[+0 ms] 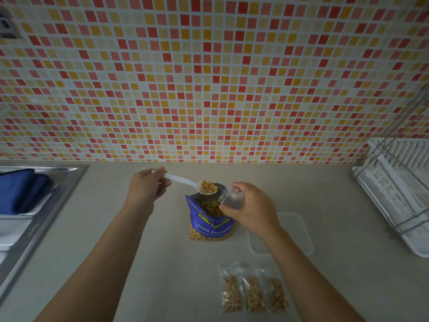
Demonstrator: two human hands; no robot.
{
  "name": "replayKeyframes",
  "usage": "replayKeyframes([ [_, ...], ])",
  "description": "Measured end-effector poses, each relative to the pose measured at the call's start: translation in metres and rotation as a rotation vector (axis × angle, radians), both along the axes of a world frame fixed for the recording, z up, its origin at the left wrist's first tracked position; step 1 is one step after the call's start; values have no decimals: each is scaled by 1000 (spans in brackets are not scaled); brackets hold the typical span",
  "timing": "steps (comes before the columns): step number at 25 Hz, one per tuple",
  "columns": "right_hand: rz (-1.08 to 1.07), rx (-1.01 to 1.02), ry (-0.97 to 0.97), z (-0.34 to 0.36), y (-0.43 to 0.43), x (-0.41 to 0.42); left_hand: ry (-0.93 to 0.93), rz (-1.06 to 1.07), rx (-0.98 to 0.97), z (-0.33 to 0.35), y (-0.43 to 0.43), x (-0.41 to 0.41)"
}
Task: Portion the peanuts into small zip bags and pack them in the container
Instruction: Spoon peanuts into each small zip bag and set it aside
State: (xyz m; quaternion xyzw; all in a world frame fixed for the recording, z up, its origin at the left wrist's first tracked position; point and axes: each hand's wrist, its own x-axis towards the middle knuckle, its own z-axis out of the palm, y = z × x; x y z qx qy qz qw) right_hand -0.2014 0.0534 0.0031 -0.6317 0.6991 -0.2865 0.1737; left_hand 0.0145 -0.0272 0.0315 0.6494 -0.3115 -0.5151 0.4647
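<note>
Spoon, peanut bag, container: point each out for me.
spoon (178,179), head view, on its white handle.
peanut bag (212,226), head view, on the blue printed front.
container (299,233), head view, on its bare right part.

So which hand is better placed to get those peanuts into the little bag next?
Probably the left hand: it grips the white spoon, loaded with peanuts, its bowl right beside the mouth of the small zip bag. The right hand only holds that bag.

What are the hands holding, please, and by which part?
The left hand grips the spoon by its handle; right hand holds a zip bag near its opening.
</note>
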Motion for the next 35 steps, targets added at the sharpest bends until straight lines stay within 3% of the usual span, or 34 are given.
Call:
replayKeyframes([
  [5,-22,-92,-110,-3,-2,16,-150,-115,-138,29,6,-11],
  [9,-67,-184,-159,-1,4,27,-609,-388,-555,61,39,-28],
  [12,-108,-200,-241,1,8,27,-802,-353,-805,84,55,-28],
  [15,-136,-168,-309,1,12,19,-632,-182,-726,82,40,-16],
  [17,-157,-170,-365,1,18,13,-540,-204,-577,58,34,-15],
  [22,-175,-176,-538,8,35,5,-696,-417,-280,-22,48,-28],
  [24,-176,-191,-580,9,42,4,-726,-337,-286,-28,52,-23],
  [26,-179,-190,-602,7,50,3,-678,-211,-437,-26,67,-19],
  [28,-176,-173,-629,0,56,5,-507,-314,-512,-31,91,-19],
  [31,-164,-134,-675,-18,65,15,-80,-746,-225,-51,134,-29],
  [33,-175,-35,-673,-36,69,23,92,-787,-96,-71,148,-33],
  [35,-174,134,-697,-58,73,25,119,-685,-26,-89,156,-35],
])
